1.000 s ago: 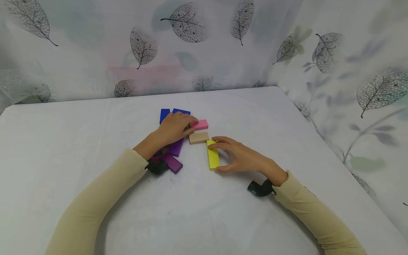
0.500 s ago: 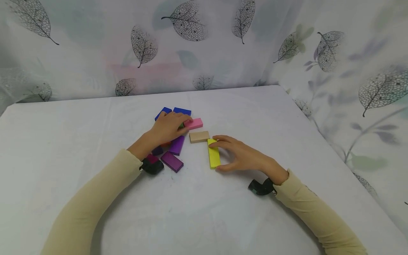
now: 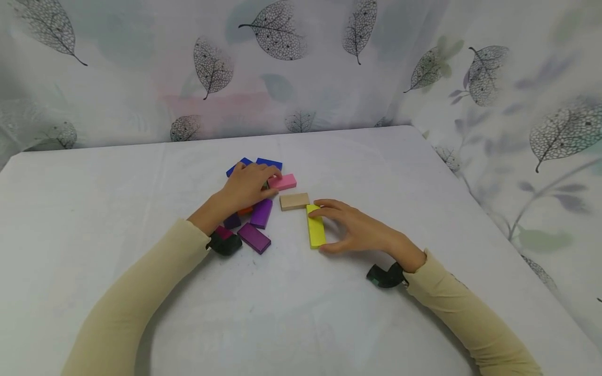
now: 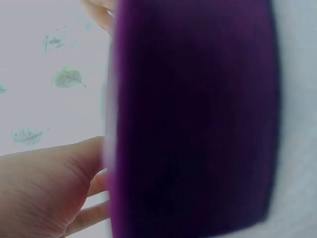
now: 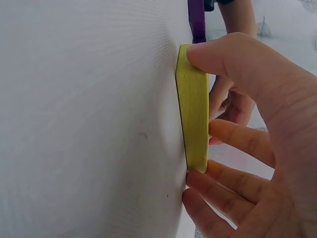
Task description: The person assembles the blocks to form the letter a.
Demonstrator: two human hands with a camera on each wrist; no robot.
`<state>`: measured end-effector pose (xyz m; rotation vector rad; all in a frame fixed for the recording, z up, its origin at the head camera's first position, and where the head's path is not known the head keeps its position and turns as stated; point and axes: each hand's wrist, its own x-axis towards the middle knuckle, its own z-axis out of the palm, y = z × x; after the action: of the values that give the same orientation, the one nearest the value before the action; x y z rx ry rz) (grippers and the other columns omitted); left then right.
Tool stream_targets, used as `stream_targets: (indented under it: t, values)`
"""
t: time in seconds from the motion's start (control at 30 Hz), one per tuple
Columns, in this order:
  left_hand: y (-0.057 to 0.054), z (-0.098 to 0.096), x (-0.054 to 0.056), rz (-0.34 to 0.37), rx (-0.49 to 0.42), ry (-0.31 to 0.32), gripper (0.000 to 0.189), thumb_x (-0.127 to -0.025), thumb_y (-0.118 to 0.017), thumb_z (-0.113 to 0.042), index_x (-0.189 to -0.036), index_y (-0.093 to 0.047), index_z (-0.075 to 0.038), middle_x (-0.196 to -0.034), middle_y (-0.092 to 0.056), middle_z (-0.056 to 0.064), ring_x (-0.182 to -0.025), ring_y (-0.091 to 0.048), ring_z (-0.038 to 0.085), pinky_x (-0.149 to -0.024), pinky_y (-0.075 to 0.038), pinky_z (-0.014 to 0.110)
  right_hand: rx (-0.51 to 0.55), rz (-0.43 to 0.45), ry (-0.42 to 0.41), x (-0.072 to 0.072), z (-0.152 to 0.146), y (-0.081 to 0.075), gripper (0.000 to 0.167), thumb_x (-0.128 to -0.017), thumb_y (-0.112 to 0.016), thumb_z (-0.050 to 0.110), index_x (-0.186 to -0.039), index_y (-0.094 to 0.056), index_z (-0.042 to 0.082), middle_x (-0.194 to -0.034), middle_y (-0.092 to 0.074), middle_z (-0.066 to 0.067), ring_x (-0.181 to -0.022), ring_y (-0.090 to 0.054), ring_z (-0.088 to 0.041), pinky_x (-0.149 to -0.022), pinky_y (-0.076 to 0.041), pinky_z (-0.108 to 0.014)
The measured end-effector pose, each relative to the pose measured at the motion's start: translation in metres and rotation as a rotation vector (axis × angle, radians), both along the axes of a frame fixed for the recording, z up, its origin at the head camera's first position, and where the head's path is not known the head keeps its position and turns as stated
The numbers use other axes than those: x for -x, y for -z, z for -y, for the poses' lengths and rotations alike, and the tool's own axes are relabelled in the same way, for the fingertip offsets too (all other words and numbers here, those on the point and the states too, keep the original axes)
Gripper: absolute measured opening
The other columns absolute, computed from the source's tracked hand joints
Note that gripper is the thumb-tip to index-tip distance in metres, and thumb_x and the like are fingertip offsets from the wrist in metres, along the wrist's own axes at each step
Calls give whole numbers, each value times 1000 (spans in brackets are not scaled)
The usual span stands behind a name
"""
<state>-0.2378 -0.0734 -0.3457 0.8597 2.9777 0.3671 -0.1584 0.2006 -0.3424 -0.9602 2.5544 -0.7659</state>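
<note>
In the head view my left hand [image 3: 246,185] reaches over a cluster of coloured wooden blocks. Its thumb and index finger pinch the left end of a pink block [image 3: 286,181]; a green block shows barely beneath the fingers. A purple block [image 4: 198,119] fills much of the left wrist view and hides the fingertips. My right hand [image 3: 355,230] holds a yellow block [image 3: 316,232] by its two ends, thumb at the near end and fingers at the far end. The yellow block [image 5: 194,114] lies on the table. A plain wooden block [image 3: 294,201] sits at its far-left corner.
Blue blocks [image 3: 269,163] lie behind the left hand. Near its wrist are a violet block [image 3: 261,214], a plum block [image 3: 254,238], a dark purple block [image 3: 232,221], an orange one [image 3: 245,211] and a crimson one [image 3: 223,232]. A leaf-patterned curtain [image 3: 141,78] borders the white table [image 3: 301,313].
My left hand has moved left, and the pink block has slid left with it. The left blue block has turned aslant. My right hand and the yellow block have hardly moved.
</note>
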Motion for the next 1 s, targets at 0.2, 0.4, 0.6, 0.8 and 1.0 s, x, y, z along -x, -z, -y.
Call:
stream_targets:
  t: [0.2,0.4,0.6,0.8,1.0]
  values:
    - [-3,4,-1,-62,-38,9,39,-95,-63,-36,-128,-60,-17,-128,-63,12,-122,-52,34,-99,-31,60,2,-20,-12,3,-1,-2,63,-81,-78,32,-136,-55,14,-153,-35,-13,-141,-32,-33,-111,-30,-57]
    - [-9,5,-13,-149,-95,31,35,-95,-64,-32,-127,-60,-17,-129,-63,9,-119,-55,29,-98,-33,58,18,-8,0,2,-2,0,63,-81,-79,31,-136,-55,15,-153,-35,-13,-141,-31,-33,-110,-30,-58]
    - [-9,7,-39,-138,-203,65,37,-94,-66,-28,-128,-60,-14,-122,-65,8,-115,-60,24,-98,-35,55,3,13,0,0,0,3,64,-80,-78,33,-137,-54,16,-154,-34,-13,-141,-31,-33,-110,-30,-58]
    - [-4,7,-57,-38,-334,122,39,-93,-68,-25,-128,-59,-12,-119,-65,5,-111,-60,20,-98,-36,51,-8,8,-7,-2,-1,2,65,-81,-78,36,-138,-54,15,-153,-35,-13,-141,-31,-33,-110,-30,-58]
    - [-8,8,-68,76,-372,181,39,-93,-67,-19,-130,-57,-8,-123,-64,6,-114,-59,20,-101,-46,44,2,-8,-10,-3,-1,0,64,-81,-78,35,-137,-54,16,-153,-35,-12,-141,-31,-34,-110,-30,-59]
